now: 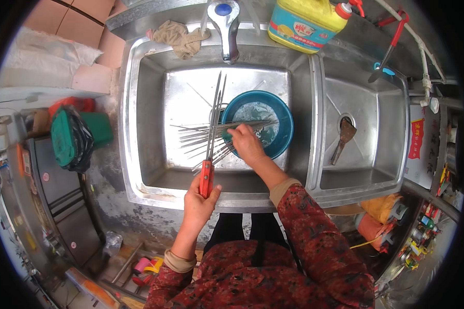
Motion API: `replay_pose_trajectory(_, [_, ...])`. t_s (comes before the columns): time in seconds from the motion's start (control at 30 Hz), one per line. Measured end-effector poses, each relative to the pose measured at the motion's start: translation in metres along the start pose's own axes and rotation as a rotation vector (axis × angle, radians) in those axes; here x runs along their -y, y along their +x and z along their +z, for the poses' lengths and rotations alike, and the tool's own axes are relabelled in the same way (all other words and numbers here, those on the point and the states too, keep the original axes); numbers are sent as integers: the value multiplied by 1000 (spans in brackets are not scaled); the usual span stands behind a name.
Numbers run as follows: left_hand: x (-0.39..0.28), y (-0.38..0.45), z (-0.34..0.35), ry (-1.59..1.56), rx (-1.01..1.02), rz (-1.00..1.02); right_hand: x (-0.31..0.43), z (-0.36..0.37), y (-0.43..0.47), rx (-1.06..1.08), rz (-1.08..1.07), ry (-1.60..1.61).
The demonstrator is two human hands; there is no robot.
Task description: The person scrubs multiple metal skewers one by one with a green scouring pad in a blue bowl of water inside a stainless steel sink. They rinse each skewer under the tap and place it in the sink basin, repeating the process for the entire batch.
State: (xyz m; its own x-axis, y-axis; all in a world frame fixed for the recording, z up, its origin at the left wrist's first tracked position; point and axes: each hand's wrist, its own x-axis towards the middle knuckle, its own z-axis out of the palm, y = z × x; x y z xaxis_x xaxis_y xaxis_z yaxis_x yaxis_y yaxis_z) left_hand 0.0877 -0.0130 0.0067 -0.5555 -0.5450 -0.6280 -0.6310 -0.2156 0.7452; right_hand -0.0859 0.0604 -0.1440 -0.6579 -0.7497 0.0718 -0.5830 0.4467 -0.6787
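Note:
My left hand [201, 202] is closed around the red handle of a long pronged metal tool [207, 179], whose thin prongs point away from me over the sink. My right hand [247, 143] pinches a green scouring pad [227, 135] just right of the prongs. Below that hand a bundle of thin metal skewers [195, 137] lies across the rim of a teal plastic basin [290, 119], one end inside it. The basin holds some sudsy water and stands in the larger bowl of a stainless steel sink [150, 116].
A chrome faucet [230, 42] reaches over the sink's far edge, between a brown rag [181, 38] and a yellow detergent jug [307, 25]. A rusty scraper [344, 139] lies in the right bowl. Red-handled tongs [396, 34] hang beyond it. A green bin [96, 127] stands left.

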Motion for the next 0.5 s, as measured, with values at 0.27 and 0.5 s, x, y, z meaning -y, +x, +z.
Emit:
replay_pose_trajectory(0.27, [-19, 0, 8, -388, 202, -208, -33, -53, 6, -215, 445, 192])
replay_pose_trajectory(0.5, [-10, 13, 25, -375, 332, -218, 50, -68, -15, -176, 874, 1246])
